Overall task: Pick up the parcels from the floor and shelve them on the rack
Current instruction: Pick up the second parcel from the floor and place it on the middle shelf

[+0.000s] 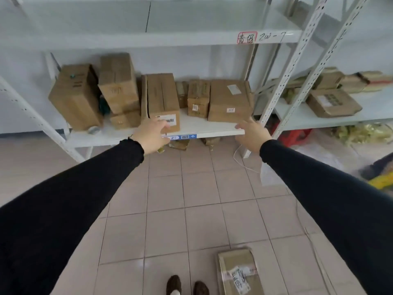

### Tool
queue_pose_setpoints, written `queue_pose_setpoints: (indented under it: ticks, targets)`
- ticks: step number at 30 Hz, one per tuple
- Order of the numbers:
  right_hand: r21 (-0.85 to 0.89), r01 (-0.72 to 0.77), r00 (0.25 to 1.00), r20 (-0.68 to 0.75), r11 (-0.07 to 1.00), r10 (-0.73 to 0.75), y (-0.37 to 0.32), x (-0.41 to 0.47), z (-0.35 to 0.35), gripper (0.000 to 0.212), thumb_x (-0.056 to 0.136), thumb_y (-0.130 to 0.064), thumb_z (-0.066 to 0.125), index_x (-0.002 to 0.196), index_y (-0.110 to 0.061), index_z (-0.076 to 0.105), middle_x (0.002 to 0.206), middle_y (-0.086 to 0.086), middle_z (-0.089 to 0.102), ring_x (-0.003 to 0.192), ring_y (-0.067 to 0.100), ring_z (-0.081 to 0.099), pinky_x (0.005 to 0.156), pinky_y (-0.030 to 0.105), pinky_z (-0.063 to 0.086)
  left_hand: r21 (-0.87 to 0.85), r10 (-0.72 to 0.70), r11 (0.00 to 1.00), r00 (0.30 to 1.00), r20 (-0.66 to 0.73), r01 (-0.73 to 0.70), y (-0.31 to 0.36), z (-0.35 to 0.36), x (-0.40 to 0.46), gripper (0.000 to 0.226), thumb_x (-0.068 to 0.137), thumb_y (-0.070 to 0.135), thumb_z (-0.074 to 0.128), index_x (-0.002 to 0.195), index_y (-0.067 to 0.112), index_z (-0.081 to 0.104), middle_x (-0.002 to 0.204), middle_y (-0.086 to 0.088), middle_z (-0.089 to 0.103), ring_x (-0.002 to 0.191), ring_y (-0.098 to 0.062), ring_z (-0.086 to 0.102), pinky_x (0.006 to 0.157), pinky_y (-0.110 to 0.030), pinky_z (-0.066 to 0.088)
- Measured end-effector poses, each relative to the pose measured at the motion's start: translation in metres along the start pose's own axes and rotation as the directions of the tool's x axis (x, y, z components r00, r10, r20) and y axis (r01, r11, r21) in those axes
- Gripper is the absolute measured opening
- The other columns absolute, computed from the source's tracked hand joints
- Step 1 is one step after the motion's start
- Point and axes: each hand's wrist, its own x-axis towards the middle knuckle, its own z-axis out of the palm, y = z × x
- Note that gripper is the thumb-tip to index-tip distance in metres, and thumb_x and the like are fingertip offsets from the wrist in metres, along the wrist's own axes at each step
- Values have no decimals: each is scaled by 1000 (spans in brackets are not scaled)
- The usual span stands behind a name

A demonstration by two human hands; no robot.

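- Cartons fill the left end of the lower shelf [191,126] of your rack [274,99]: a tilted brown carton [74,96] leans at the far left, with a roll of tape [93,129] lying at its foot.
- Just right of it a tall box [118,81] stands on a small flat box [125,120], and something green shows in the gap between the tilted carton and this stack.
- Your left hand [152,135] reaches to the shelf edge, fingers loosely spread and gripping nothing; its fingertips lie against the lower front corner of the long box [162,101] with the white barcode label.
- Under that hand, a blue shelf tag [180,137] marked "2" sits on the front lip of the shelf.
- Farther right a small labelled box [197,99] stands beside a wide carton [229,101], the two touching.
- Your right hand [253,135] hovers open just below the wide carton's front right corner, holding nothing; whether it touches the shelf edge cannot be told.
- One flat parcel [238,271] with a torn label lies on the tiled floor [170,199], just right of your shoes [187,285].
- The neighbouring rack at the right carries more brown parcels [333,103].
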Motion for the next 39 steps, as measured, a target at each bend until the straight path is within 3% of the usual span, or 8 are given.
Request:
queue_pose_setpoints:
  ticks: [3,7,12,19,24,31,39]
  targets:
    - [10,-36,998,52,999,36,17,-43,45,42,87,-26,46,127,-22,55,128,9,55,119,36,47,97,48,43,-31,-22,999,998,67,24,4,49,-36,44,94,29,69,134,13,61,141,-11,57,126,-31,54,103,-43,47]
    - [47,-65,991,120,997,59,42,-111,104,41,90,-29,53,130,-22,54,132,10,54,121,34,48,98,48,45,-82,-66,993,984,167,81,10,114,-87,45,97,29,65,139,14,57,150,-12,50,138,-35,48,112,-45,40]
    - [54,-120,970,221,991,105,67,-203,175,40,93,-26,51,133,-22,51,131,8,56,119,30,48,91,44,46,-129,-111,979,947,302,157,16,204,-165,47,96,28,66,139,13,56,148,-12,53,133,-32,52,109,-44,44]
    - [25,-154,913,387,988,133,121,-297,257,42,92,-20,51,134,-20,51,132,8,56,121,28,47,94,43,45,-136,-202,945,857,475,298,34,321,-254,45,97,23,64,139,11,56,146,-14,53,131,-32,53,107,-41,44]
    - [37,-188,873,465,981,150,184,-332,307,41,92,-18,50,133,-19,52,132,8,56,124,29,46,99,43,41,-123,-259,910,776,575,395,72,402,-290,46,98,24,62,140,10,53,145,-13,51,128,-32,55,103,-40,45]
    - [11,-225,813,553,974,182,284,-351,405,39,92,-23,50,131,-19,53,127,8,60,117,29,50,95,44,46,-151,-297,846,687,663,512,121,537,-317,54,99,27,61,148,11,45,150,-12,48,134,-29,52,109,-39,43]
    - [17,-365,742,609,931,280,361,-347,565,37,93,-21,49,130,-18,54,125,8,62,116,30,53,89,39,48,-130,-350,776,593,726,617,107,707,-318,62,99,27,62,154,11,38,156,-13,44,138,-31,50,108,-36,42]
